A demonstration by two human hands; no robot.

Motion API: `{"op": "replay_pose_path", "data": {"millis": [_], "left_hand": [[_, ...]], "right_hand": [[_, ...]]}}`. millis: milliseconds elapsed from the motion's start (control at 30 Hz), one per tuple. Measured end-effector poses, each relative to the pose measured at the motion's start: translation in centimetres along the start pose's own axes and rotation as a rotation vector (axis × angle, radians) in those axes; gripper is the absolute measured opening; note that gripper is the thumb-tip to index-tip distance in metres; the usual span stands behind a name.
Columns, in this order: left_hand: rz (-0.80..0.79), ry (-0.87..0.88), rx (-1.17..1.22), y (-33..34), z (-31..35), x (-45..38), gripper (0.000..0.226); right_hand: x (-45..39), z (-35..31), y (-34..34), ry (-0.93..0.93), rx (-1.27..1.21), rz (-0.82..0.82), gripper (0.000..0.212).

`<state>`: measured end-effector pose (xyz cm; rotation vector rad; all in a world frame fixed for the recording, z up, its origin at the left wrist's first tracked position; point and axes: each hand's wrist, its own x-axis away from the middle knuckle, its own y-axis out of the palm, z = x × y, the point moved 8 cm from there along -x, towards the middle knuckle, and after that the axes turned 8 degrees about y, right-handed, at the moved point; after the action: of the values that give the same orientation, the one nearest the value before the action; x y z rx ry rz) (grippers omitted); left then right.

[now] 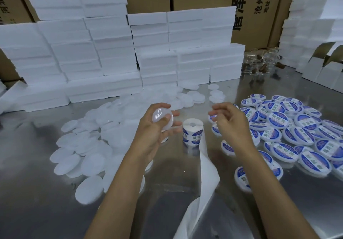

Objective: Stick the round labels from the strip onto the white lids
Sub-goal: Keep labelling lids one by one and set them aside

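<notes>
Head view: left hand [157,125] grip curled round a white lid [163,118], right hand [230,121] loosely open, empty.

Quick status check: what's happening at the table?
Left hand grips bare lid. Right hand hovers, fingers curled, contents unclear. Label roll between them. Nothing blocking.

The left hand [157,127] holds a plain white lid [163,120] above the steel counter [37,192], thumb across its face. The right hand [230,121] hovers just beside it, fingers [216,112] loosely curled. Between them stands the label roll [192,132], its bare backing strip [202,179] trailing toward the viewer. Unlabelled lids [83,155] lie left, labelled lids [297,132] right.
</notes>
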<state>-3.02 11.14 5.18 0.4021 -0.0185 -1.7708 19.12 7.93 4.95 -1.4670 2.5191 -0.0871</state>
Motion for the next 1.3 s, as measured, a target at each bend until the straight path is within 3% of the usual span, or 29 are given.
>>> {"op": "replay_pose_path", "data": {"millis": [133, 233, 433, 733, 967, 1300], "left_hand": [[-0.015, -0.051, -0.193, 0.9, -1.0, 0.5, 0.022], [-0.012, -0.035, -0.341, 1.5, -1.0, 0.8, 0.022], [0.009, -0.021, -0.361, 1.4, -1.0, 0.8, 0.025], [0.039, 0.129, -0.720, 0.2, -0.7, -0.3, 0.035], [-0.054, 0.171, -0.882, 1.2, -1.0, -0.1, 0.054], [-0.038, 0.198, -0.833, 0.8, -0.9, -0.2, 0.046]], "right_hand": [[-0.4, 4.3, 2.3, 0.220, 0.184, -0.374, 0.046], [0.4, 4.9, 4.0, 0.218, 0.227, -0.478, 0.055], [0.7, 4.4, 3.9, 0.167, 0.230, -0.405, 0.049], [1.5, 3.6, 4.1, 0.078, 0.339, -0.175, 0.027], [2.7, 2.8, 4.4, 0.034, 0.400, -0.113, 0.034], [3.4, 3.1, 3.9, 0.111, 0.364, -0.144, 0.024]]}}
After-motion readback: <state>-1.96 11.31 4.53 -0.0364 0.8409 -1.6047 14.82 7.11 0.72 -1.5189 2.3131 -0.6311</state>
